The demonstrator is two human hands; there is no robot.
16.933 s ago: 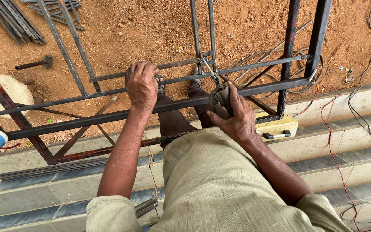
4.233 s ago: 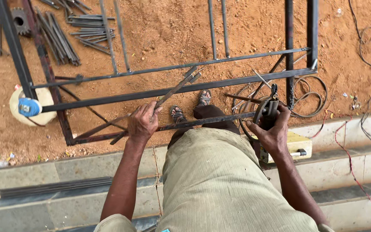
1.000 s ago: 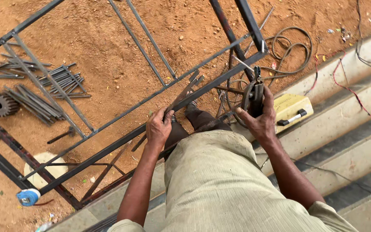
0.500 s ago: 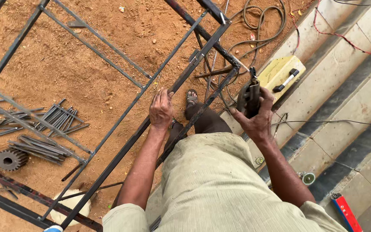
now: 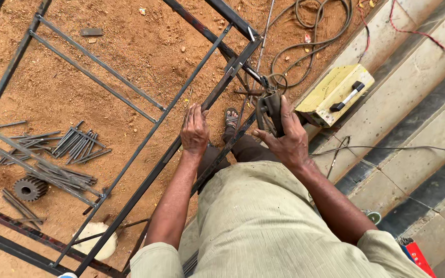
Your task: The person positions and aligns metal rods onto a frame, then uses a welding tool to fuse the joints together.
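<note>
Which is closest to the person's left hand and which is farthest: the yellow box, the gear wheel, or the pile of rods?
From the left hand:
1. Pile of rods, on the dirt to its left.
2. Yellow box, to its right, on the step.
3. Gear wheel, far left and lower.

Single head-worn view, looking steeply down from close above the person's torso; sandy ground fills upper left, concrete steps point(image 5: 413, 118) right.

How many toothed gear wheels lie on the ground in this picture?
1. The gear wheel lies on the sandy ground at the lower left, beside the pile of rods. Others may be hidden under the rods.
</note>
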